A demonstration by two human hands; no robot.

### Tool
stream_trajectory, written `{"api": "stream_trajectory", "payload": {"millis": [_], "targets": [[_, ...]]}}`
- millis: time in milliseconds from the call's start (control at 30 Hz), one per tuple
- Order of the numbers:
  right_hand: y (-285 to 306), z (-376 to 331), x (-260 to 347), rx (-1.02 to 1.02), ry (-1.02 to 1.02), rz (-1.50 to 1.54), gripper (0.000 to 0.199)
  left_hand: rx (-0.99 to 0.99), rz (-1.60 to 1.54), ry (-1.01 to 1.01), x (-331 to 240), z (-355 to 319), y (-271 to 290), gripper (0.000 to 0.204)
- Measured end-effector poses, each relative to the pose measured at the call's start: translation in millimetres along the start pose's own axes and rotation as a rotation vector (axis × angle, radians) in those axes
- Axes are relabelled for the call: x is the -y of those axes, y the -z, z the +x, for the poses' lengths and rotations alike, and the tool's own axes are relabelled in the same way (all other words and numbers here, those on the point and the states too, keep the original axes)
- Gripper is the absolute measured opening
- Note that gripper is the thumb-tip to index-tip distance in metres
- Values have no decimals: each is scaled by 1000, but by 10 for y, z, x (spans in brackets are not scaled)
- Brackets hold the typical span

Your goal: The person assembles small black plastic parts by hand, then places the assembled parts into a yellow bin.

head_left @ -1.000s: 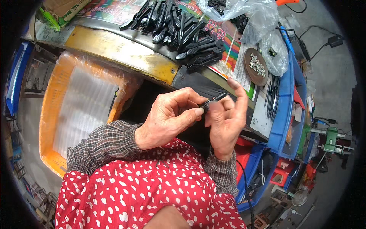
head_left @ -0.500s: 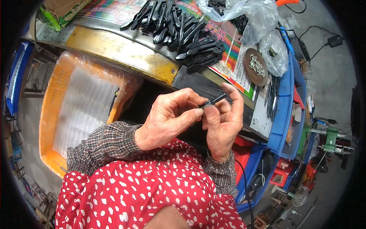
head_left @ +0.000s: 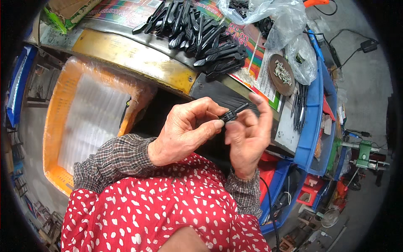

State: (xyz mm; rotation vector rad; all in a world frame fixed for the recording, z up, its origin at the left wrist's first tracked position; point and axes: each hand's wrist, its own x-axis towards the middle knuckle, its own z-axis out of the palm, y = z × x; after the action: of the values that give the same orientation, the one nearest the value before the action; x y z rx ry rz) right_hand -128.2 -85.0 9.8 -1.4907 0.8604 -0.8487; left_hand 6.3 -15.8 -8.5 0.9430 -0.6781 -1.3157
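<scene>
The black handle (head_left: 233,113) sat at the centre of the frame, pinched between both hands. At the left edge, an orange crate (head_left: 58,126) lined with clear plastic stood below the bench. The left hand (head_left: 184,132) curled its fingers around the handle's near end; the right hand (head_left: 249,136) gripped it with thumb and fingers. A pile of black handles (head_left: 201,29) lay at upper centre, a round dish of screws (head_left: 282,74) upper right.

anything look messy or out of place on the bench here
Nothing looks damaged or spilled. The black plastic handles lie in a loose, untidy heap on the bench, and small screws sit gathered on a round brown dish. Both hands, left hand and right hand, pinch one small black part.
</scene>
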Motion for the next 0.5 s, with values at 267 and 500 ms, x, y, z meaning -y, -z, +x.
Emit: {"api": "stream_trajectory", "payload": {"millis": [267,500], "targets": [[23,38,9,-48,-4,60,64,-19,25,14,-26,-4,-29,18],[19,61,14,-74,-30,7,61,-5,-30,1,-23,-13,-27,18]]}}
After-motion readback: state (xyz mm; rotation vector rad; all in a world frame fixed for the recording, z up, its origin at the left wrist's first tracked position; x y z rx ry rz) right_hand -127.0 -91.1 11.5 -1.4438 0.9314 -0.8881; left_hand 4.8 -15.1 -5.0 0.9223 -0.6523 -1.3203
